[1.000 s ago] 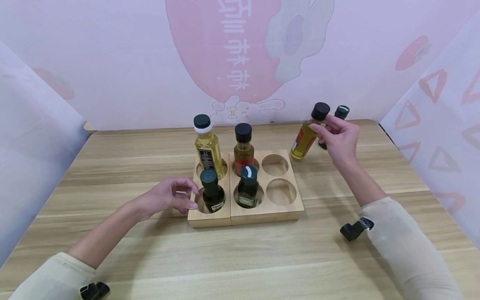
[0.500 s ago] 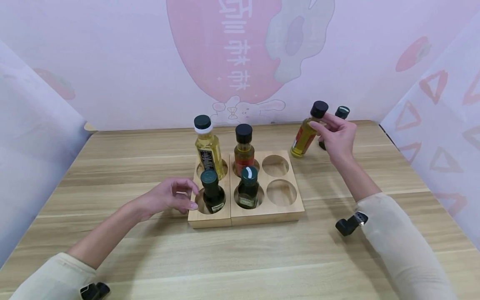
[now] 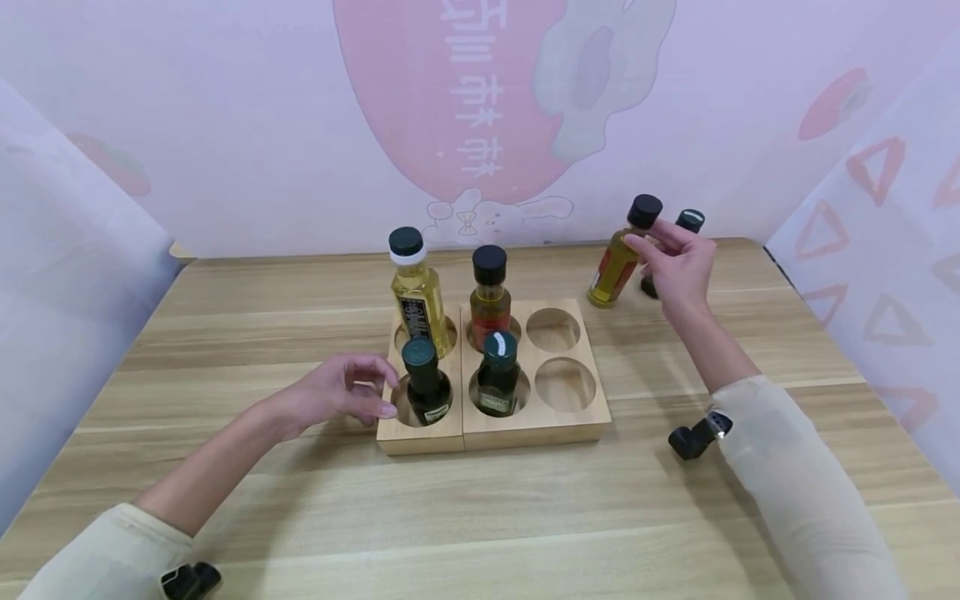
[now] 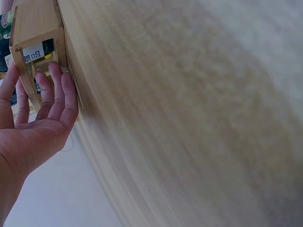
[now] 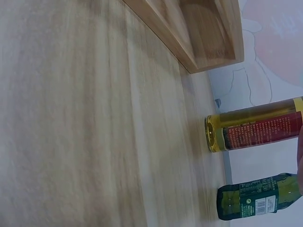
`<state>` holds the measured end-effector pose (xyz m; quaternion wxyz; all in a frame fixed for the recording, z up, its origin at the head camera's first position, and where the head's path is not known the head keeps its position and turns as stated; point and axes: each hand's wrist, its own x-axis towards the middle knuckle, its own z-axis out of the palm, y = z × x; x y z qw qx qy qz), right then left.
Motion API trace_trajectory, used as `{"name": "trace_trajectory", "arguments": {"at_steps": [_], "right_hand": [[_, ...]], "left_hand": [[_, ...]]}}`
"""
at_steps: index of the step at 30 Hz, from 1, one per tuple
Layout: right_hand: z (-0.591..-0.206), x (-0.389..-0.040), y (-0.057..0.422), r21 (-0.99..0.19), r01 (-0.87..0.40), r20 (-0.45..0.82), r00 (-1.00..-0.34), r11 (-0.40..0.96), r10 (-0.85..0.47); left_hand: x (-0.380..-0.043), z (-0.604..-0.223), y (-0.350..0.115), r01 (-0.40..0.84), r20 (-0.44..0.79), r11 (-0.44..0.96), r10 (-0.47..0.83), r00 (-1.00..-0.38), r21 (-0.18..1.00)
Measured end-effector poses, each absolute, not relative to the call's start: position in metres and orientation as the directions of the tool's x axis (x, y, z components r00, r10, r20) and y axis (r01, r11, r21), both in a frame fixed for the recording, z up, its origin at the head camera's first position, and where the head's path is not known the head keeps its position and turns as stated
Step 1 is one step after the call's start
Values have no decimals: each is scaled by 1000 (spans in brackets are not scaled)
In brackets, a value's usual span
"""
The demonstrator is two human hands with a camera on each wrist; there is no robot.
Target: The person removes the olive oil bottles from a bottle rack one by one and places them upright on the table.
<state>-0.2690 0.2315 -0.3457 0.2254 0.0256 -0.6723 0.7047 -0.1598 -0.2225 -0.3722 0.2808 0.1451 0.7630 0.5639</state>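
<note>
My right hand pinches a slim bottle of yellow oil just under its black cap. The bottle has a red label and leans a little, its base behind the right end of a wooden bottle rack. At the rack's left end, my left hand has loosely bent fingers; in the left wrist view the fingertips overlap the rack's hollow end. A dark bottle with a green cap stands in the hole closest to that hand. Beyond my right fingers, a green bottle is partly hidden in the head view.
Other rack holes hold a taller oil bottle with a white collar, a red-labelled oil bottle and a dark green-capped bottle. Two round holes on the right show bare wood. A printed curtain hangs behind the wooden table.
My right hand and the oil bottle have shifted slightly back, farther from the rack's corner. My left hand and the rack keep their places.
</note>
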Motion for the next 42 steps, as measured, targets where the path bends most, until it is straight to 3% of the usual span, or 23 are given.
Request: {"name": "trace_trajectory", "arguments": {"at_steps": [18, 42], "right_hand": [[-342, -274, 232, -952, -295, 307, -904, 84, 298], [-344, -261, 236, -971, -238, 236, -939, 23, 248]], "left_hand": [[-158, -370, -223, -101, -269, 318, 543, -795, 943], [-159, -372, -222, -114, -279, 323, 530, -801, 940]]}}
